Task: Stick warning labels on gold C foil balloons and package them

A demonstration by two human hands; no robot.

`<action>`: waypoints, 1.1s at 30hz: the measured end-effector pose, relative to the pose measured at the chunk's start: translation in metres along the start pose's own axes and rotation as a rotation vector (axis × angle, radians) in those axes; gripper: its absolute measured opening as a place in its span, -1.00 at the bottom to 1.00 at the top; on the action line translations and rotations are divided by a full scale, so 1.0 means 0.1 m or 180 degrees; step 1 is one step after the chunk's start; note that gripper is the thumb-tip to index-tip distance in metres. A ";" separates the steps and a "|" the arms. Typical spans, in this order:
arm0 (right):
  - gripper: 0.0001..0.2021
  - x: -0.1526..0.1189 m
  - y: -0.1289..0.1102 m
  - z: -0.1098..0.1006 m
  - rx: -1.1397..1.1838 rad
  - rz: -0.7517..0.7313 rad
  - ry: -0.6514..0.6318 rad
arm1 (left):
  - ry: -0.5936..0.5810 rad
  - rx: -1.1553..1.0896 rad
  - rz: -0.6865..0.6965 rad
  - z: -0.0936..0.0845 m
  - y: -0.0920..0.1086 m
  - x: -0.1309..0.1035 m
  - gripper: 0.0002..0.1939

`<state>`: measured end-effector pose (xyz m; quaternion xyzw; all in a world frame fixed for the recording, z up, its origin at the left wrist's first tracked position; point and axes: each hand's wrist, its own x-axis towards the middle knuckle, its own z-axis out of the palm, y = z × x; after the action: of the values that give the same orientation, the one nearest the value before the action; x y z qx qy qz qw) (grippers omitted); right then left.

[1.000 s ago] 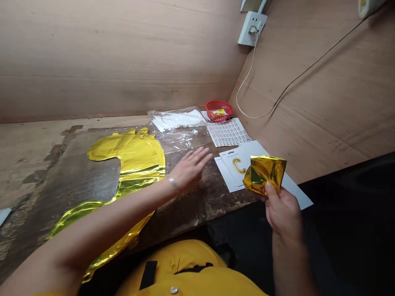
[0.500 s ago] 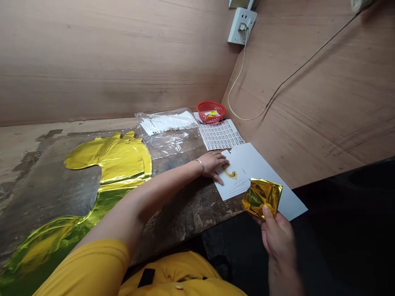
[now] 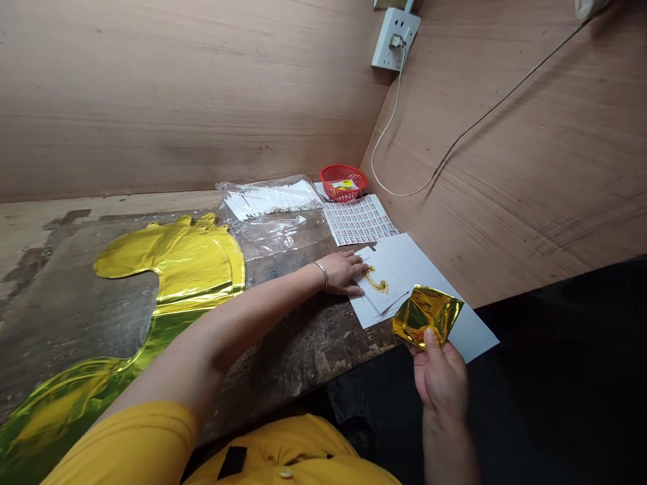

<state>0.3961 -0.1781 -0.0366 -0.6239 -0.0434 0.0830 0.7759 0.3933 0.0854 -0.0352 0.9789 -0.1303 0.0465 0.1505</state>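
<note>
My left hand (image 3: 342,273) reaches to the left edge of a white printed card (image 3: 381,279) with a gold curved figure on it. Its fingertips touch the card, and the undersides of the fingers are hidden. Beneath the card lie further white sheets (image 3: 449,303) at the table's right edge. My right hand (image 3: 441,374) holds a folded square of shiny gold foil (image 3: 427,313), thumb on top, over the front edge of the sheets. Large gold foil pieces (image 3: 189,259) lie flat on the table at the left.
A clear plastic bag (image 3: 275,202) of thin white sticks lies at the back, beside a red basket (image 3: 343,183). A sheet of small printed labels (image 3: 358,221) is in front of the basket. A socket strip (image 3: 397,39) with a cable hangs on the wall.
My left hand has drawn back slightly to the left, and the printed card shows more of its face and stands out from the sheets. My right hand has moved a little left with the foil.
</note>
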 end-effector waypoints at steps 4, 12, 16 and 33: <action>-0.54 -0.05 -0.02 0.06 -0.0002 0.0028 -0.0005 | -0.0008 -0.0014 -0.0082 -0.08 0.02 -0.01 -0.49; -0.54 -0.08 -0.08 0.04 0.0074 -0.0026 0.0176 | -0.0206 0.0010 -0.0310 -0.25 0.02 0.04 -0.62; -0.56 -0.05 -0.10 0.00 -0.0003 -0.0141 0.0118 | -0.0130 0.0056 -0.0560 -0.20 0.12 0.04 -0.60; -0.60 -0.15 -0.43 0.12 -0.1578 -0.0601 -0.0741 | 0.1996 -0.0630 -0.1568 -0.91 0.77 -1.87 -0.56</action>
<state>0.3826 -0.1785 0.0086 -0.7740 -0.2090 0.0683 0.5938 0.1880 0.0873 0.0483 0.9000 0.1563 0.2925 0.2830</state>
